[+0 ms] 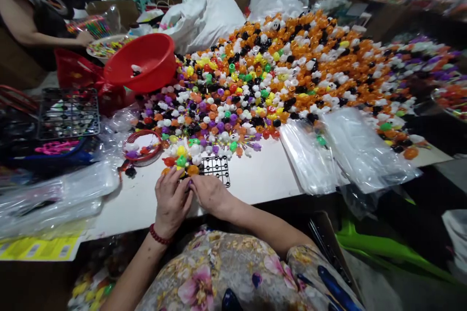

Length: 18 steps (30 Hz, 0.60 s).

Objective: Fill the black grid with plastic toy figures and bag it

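Note:
My left hand [170,200] wears a dark red bead bracelet [159,235]. Its fingers are bent inward over the near edge of a small cluster of coloured plastic toys [181,160]. Against it, fingertips to fingertips, my right hand [211,195] is closed in a pinch. A tiny purple spot shows between the two hands, but the thing there is too small to name. Just beyond my right hand lies a black plastic grid [221,167], flat on the white table [255,175] and partly covered by the hand and toys.
A large heap of small plastic toys [277,73] fills the back. Clear plastic bags [368,150] lie right, more bags [73,187] left. A red basin [156,58], a small red basket [155,153] and a larger black grid [69,129] stand left. Another person's arm [32,34] reaches in far left.

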{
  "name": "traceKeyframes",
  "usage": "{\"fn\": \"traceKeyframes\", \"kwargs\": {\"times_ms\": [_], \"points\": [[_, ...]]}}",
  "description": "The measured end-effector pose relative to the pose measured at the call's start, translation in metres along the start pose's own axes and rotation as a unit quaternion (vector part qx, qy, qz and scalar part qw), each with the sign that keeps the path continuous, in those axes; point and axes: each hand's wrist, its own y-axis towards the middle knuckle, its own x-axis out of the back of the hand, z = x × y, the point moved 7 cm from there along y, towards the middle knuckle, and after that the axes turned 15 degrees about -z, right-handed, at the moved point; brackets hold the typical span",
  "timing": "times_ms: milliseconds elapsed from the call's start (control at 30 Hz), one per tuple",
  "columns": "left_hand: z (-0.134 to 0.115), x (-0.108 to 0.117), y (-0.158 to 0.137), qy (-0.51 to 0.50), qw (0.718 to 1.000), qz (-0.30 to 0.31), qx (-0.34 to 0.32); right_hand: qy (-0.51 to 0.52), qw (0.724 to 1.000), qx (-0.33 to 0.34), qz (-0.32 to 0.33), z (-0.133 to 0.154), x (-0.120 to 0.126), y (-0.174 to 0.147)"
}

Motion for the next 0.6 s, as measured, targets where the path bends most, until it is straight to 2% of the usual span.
{"fn": "traceKeyframes", "kwargs": {"times_ms": [233,333,400,500,600], "points": [[0.005,-0.002,-0.007,0.02,0.999,-0.02,0.044,0.067,0.994,0.016,-0.085,0.009,0.008,-0.007],[0.008,0.0,-0.006,0.053,0.996,-0.044,0.05,0.058,0.993,0.023,-0.102,-0.007,0.02,-0.012],[0.01,0.001,-0.004,0.071,0.994,-0.061,0.055,0.024,0.994,-0.001,-0.105,-0.036,0.031,-0.015],[0.015,0.0,-0.002,0.079,0.993,-0.065,0.067,-0.055,0.988,-0.078,-0.124,-0.103,0.058,-0.018],[0.016,-0.001,-0.002,0.076,0.993,-0.059,0.068,-0.169,0.958,-0.176,-0.151,-0.179,0.09,-0.02]]}}
